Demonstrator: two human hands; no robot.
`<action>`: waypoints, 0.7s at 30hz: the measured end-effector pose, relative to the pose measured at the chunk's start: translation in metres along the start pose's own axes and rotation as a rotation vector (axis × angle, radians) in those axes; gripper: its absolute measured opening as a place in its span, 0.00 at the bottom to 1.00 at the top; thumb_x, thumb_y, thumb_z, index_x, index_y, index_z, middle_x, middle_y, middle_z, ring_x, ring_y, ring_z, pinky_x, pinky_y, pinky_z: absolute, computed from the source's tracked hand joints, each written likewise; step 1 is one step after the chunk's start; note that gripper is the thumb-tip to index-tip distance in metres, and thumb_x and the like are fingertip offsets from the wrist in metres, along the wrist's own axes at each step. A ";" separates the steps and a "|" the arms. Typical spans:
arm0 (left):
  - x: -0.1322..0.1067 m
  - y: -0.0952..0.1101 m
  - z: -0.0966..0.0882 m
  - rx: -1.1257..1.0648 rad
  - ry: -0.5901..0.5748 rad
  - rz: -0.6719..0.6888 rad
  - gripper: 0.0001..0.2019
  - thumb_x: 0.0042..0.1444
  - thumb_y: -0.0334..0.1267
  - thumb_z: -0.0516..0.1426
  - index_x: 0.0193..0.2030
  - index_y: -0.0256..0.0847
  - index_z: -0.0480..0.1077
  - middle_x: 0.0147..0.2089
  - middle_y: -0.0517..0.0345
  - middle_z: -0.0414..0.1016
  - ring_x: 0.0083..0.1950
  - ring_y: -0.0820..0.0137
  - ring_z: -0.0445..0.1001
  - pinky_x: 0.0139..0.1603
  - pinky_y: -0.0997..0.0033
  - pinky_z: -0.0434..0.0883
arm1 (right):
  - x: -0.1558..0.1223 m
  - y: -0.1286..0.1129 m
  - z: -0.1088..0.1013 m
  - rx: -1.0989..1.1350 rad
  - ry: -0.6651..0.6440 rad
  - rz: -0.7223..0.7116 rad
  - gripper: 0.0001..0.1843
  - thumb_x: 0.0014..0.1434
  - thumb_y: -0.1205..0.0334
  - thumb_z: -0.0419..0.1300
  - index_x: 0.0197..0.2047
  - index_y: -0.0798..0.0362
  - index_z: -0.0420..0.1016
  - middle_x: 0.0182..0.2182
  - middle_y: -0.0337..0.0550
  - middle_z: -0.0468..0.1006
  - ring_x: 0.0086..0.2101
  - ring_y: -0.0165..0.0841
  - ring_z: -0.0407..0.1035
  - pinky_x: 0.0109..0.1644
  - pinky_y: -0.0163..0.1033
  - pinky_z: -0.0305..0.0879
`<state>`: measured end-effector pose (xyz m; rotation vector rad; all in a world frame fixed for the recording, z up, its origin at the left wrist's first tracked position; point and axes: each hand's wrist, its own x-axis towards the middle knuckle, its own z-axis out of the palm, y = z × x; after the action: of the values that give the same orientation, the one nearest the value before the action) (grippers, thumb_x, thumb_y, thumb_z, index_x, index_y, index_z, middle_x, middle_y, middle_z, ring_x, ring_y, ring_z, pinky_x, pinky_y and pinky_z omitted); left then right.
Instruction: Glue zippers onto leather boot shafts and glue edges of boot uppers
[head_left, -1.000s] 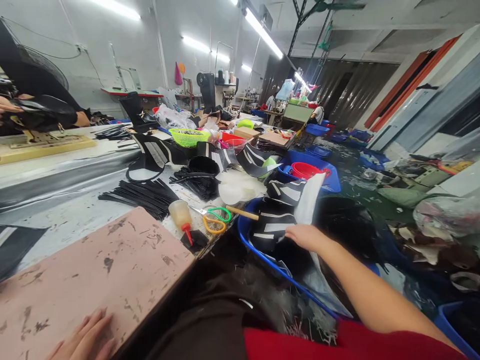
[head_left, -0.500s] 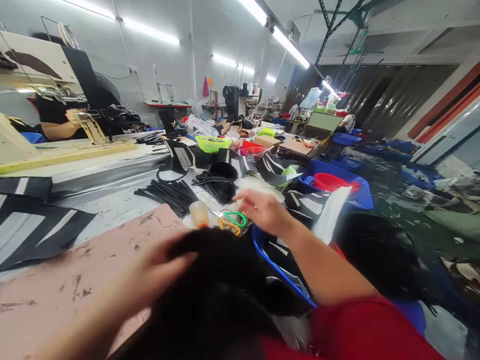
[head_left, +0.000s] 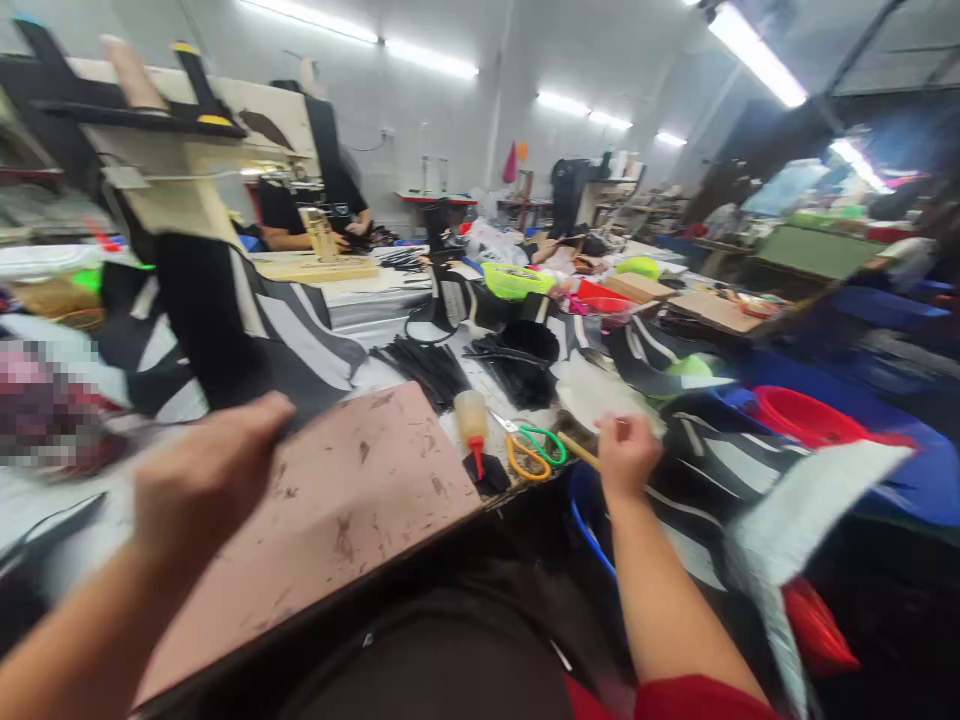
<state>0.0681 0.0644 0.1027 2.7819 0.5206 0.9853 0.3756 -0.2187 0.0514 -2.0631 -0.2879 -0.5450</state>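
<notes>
A wooden-handled tool point(head_left: 579, 449) lies at the near edge of the table point(head_left: 225, 420), just right of the green-and-orange scissors point(head_left: 529, 450). Its long axis runs from upper left to lower right, toward the right hand point(head_left: 626, 458), whose fingers point(head_left: 621, 432) curl and pinch the handle's end. A firmer grip further up the handle would likely steady it. The left hand point(head_left: 206, 480) pinches a black striped piece point(head_left: 225, 330) above the pink board point(head_left: 345, 510), beside a glue bottle point(head_left: 472, 425).
</notes>
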 end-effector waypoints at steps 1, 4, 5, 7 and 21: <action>-0.016 -0.002 0.007 0.032 -0.053 0.022 0.18 0.59 0.39 0.43 0.45 0.41 0.71 0.43 0.57 0.76 0.46 0.69 0.73 0.50 0.58 0.67 | -0.005 -0.009 0.000 0.165 0.053 -0.023 0.08 0.51 0.57 0.53 0.26 0.51 0.60 0.24 0.43 0.73 0.27 0.35 0.71 0.36 0.41 0.65; -0.068 0.004 0.033 0.116 -0.261 0.108 0.20 0.57 0.33 0.41 0.41 0.38 0.74 0.44 0.49 0.76 0.45 0.65 0.75 0.43 0.64 0.72 | -0.025 -0.041 0.008 0.647 -0.056 0.021 0.13 0.44 0.57 0.61 0.29 0.51 0.61 0.21 0.34 0.71 0.22 0.30 0.69 0.31 0.38 0.67; -0.084 0.009 0.041 0.145 -0.290 0.098 0.19 0.57 0.35 0.43 0.43 0.36 0.73 0.47 0.46 0.74 0.48 0.62 0.73 0.45 0.62 0.72 | -0.036 -0.054 0.015 0.757 -0.185 0.074 0.15 0.42 0.57 0.63 0.30 0.51 0.61 0.21 0.33 0.71 0.21 0.29 0.69 0.29 0.37 0.67; -0.107 0.019 0.049 0.163 -0.333 0.044 0.18 0.56 0.41 0.48 0.47 0.33 0.71 0.52 0.43 0.71 0.53 0.56 0.69 0.50 0.57 0.69 | -0.063 -0.081 0.031 0.887 -0.549 0.203 0.16 0.40 0.56 0.64 0.30 0.52 0.63 0.20 0.32 0.70 0.19 0.27 0.66 0.25 0.34 0.65; -0.124 0.003 0.026 -0.261 -0.179 -0.746 0.14 0.50 0.48 0.50 0.21 0.41 0.61 0.50 0.48 0.70 0.44 0.63 0.72 0.44 0.63 0.70 | -0.175 -0.126 0.103 0.304 -1.332 -0.246 0.13 0.46 0.59 0.55 0.16 0.51 0.55 0.17 0.33 0.61 0.22 0.28 0.58 0.28 0.34 0.54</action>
<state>-0.0046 0.0150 0.0115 2.1242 1.1772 0.5691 0.1985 -0.0632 0.0138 -1.7964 -1.2952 0.7873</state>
